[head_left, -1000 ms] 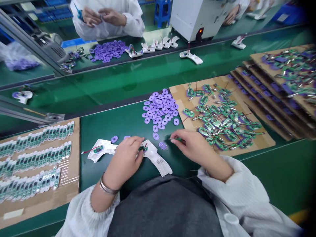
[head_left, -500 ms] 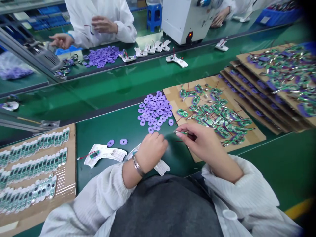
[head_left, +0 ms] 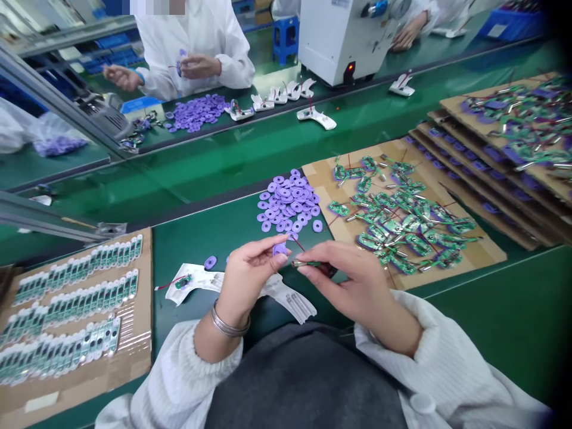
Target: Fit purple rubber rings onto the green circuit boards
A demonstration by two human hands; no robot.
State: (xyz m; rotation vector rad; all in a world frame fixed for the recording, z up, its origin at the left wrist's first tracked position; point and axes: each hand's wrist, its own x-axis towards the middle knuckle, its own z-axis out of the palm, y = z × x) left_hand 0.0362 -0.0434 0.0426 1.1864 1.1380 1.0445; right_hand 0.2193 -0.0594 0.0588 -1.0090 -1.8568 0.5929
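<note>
– What's the left hand (head_left: 245, 277) got?
– Fingers pinched on a purple ring (head_left: 280, 249), held above the white shell (head_left: 290, 298). The right hand (head_left: 353, 283) has fingers clamped on a small wired board (head_left: 313, 264), just beside the ring

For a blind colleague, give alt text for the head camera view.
The left hand pinches a purple ring beside the right hand, which holds a wired part, over a green table. A pile of rings and circuit boards on cardboard lie beyond.

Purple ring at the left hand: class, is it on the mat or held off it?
Held off it: the left hand pinches the ring in its fingertips, above the mat.
</note>
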